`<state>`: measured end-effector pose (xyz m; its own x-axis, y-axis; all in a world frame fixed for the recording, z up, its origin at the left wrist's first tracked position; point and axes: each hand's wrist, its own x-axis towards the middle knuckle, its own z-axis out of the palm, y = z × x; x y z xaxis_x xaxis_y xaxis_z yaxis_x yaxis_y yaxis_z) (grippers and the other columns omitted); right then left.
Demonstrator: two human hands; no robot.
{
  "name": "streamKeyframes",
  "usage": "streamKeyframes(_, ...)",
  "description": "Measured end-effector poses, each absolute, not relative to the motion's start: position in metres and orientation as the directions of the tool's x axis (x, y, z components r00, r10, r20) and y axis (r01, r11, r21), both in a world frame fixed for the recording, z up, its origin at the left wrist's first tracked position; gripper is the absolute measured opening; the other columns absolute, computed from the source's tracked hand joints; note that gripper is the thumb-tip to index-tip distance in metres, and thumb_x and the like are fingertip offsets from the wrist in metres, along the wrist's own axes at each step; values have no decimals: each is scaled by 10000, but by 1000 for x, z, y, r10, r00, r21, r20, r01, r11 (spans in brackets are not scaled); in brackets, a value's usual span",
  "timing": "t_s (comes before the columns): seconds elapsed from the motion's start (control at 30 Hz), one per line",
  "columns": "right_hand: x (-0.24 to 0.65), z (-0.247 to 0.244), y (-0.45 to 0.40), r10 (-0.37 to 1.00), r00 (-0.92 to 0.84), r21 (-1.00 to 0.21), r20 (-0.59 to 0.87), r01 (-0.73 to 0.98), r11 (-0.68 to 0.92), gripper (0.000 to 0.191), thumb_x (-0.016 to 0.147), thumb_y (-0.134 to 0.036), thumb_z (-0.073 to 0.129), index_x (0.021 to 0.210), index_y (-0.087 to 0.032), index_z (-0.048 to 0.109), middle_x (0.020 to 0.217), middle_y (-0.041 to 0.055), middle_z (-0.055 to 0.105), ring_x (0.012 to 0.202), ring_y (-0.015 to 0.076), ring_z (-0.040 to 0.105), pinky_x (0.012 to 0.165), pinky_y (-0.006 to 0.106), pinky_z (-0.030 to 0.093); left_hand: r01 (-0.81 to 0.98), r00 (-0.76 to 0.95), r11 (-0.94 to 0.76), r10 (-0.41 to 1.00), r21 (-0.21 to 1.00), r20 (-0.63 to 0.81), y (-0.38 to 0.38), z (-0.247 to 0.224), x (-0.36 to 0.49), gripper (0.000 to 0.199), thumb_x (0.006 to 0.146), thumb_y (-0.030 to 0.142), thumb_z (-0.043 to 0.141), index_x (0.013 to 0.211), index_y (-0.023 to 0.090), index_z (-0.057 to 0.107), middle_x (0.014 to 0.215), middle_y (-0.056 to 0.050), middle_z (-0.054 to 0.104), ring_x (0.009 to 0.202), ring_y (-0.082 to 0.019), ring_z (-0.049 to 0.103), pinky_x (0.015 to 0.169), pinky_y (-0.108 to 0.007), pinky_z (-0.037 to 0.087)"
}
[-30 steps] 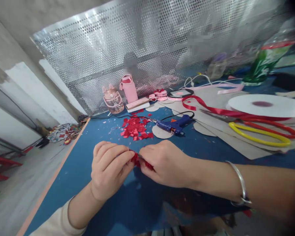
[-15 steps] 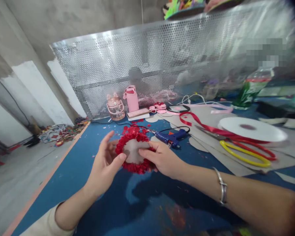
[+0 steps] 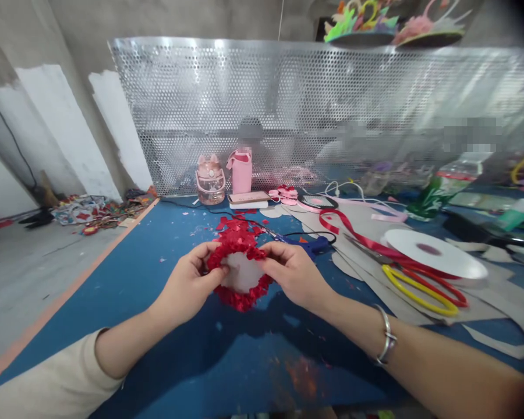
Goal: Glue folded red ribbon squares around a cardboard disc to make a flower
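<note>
A whitish disc with a ruffled red trim (image 3: 243, 273) is held up over the blue table, its pale face toward me. My left hand (image 3: 187, 286) grips its left edge, thumb on the pale face and fingers behind. At the upper right of the rim, my right hand (image 3: 297, 278) pinches the red trim between thumb and fingers. Just beyond lie loose red scraps (image 3: 236, 226). A blue glue gun (image 3: 318, 245) lies behind my right hand, partly covered by it.
Scissors with yellow and red handles (image 3: 419, 291) and a white spool of red ribbon (image 3: 436, 253) lie on grey cardboard (image 3: 358, 267) at right. A phone (image 3: 248, 199), a pink bottle (image 3: 242, 173), a clear pink bottle (image 3: 210, 183) and a green-labelled bottle (image 3: 443, 186) stand farther back, before a perforated metal panel (image 3: 192, 110).
My right hand has shifted from the disc's pale face to its upper right rim. The left hand's fingers have closed more on the left edge. The camera view has turned slightly.
</note>
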<state>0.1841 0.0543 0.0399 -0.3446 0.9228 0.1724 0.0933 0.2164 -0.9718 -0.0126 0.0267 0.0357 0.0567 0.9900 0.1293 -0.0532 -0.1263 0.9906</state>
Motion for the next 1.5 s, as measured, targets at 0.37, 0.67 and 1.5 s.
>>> streamKeyframes(0.37,199,34,79,852,-513,-988,103,46,147,533,609,-280,555,1134,-196,518,783,-21,624,507,103,558,412,210,366,39,91,-5,996,999,1,40,29,-26,339,740,400,704,970,168,615,800,-32,724,616,-144,652,572,-269,523)
streamKeyframes(0.67,206,30,95,933,-285,-966,220,68,248,273,668,-273,651,902,-187,540,746,-21,600,530,77,508,438,205,347,486,-25,-154,982,860,189,63,34,-63,347,937,357,616,1222,161,597,1216,-97,638,1075,-242,634,914,-471,534)
streamKeyframes(1.5,202,11,112,830,-531,-387,169,739,552,323,952,-361,598,1203,-158,603,1215,90,620,1054,215,626,897,436,542,968,22,-33,999,251,48,70,34,-80,321,946,353,602,1218,183,604,1238,-94,626,1040,-233,642,875,-439,559)
